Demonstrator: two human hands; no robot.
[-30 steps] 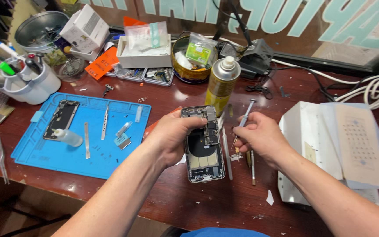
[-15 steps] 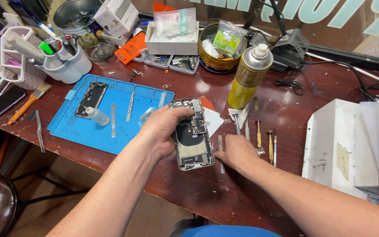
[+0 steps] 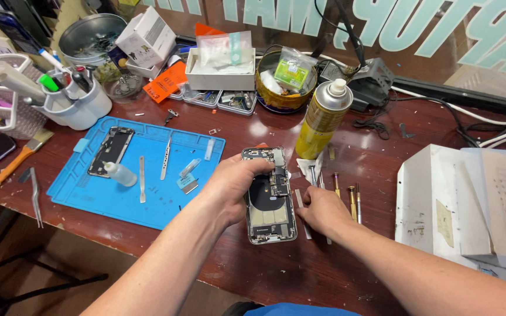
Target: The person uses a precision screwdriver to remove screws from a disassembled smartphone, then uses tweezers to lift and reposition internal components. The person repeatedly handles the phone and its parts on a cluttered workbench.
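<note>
Blue mat (image 3: 118,193) toward worktop's left edge; gold spray can (image 3: 322,120) upright behind opened phone (image 3: 269,196), mid-worktop, pinched by left hand (image 3: 232,187). Right hand (image 3: 323,210) curled over tools (image 3: 346,196). White box (image 3: 221,73) at rear.

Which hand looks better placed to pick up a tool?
Probably the right hand: it rests on the tools beside the phone, while the left hand grips the phone's edge.

Cluttered red-brown desk (image 3: 253,275).
An opened phone (image 3: 269,196) lies centrally; blue mat (image 3: 106,199) left of it, spray can (image 3: 322,120) behind.
</note>
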